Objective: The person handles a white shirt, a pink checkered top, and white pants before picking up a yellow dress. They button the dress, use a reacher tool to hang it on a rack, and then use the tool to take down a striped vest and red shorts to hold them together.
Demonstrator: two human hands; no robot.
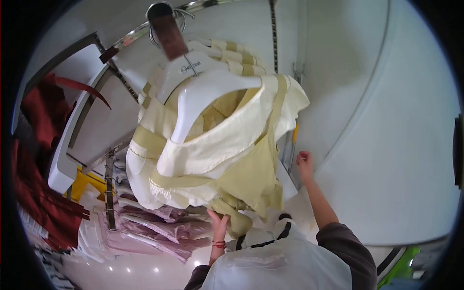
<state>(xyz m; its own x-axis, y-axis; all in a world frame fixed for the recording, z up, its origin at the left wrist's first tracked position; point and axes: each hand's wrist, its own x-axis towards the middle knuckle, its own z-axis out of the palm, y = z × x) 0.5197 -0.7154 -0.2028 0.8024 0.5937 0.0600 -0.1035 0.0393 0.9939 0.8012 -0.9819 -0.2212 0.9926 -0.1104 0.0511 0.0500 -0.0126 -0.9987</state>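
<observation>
A cream and pale-yellow garment (217, 140) hangs on a white hanger (198, 99) in the centre. My left hand (218, 226), with a red string bracelet at the wrist, is at the garment's lower edge, its fingers against the yellow fabric and partly hidden by it. To the right of the garment, my right hand (304, 162) is raised and apart from it, the fingers curled; whether anything small is between them is not visible.
More cream garments (241, 60) hang behind on a metal rail (130, 36). Pink garments (169, 232) hang lower left, dark red clothes (43, 193) at the far left. A large white curved surface (396, 145) stands on the right.
</observation>
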